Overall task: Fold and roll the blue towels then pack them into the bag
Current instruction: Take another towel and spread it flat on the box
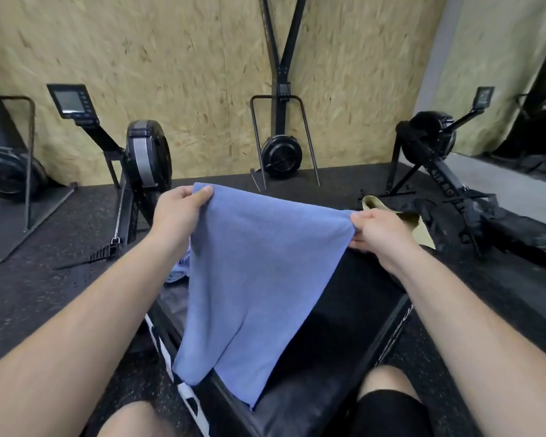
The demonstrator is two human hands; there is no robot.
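Hanging over a black bench (344, 310), the blue towel (259, 266) was pinched at its top corners by the left hand (178, 212) and right hand (379, 231), held apart, its top edge running side to side, the bag (438, 212) just beyond the right hand.

The blue towel (259, 279) I hold up hides most of the black bench (344, 326) under it. It also hides all but a pale, crumpled edge of a second towel (178, 269) by my left wrist. Of my left hand (177, 212) I see only thumb and knuckles; the fingers are behind the cloth. My right hand (379, 231) covers part of the bag (423, 230), so I cannot tell how wide its mouth stands. The monitor (71, 100) is too blurred to read. The machine (7, 171) at far left is cut by the frame edge, as are my knees (130, 419) at the bottom.
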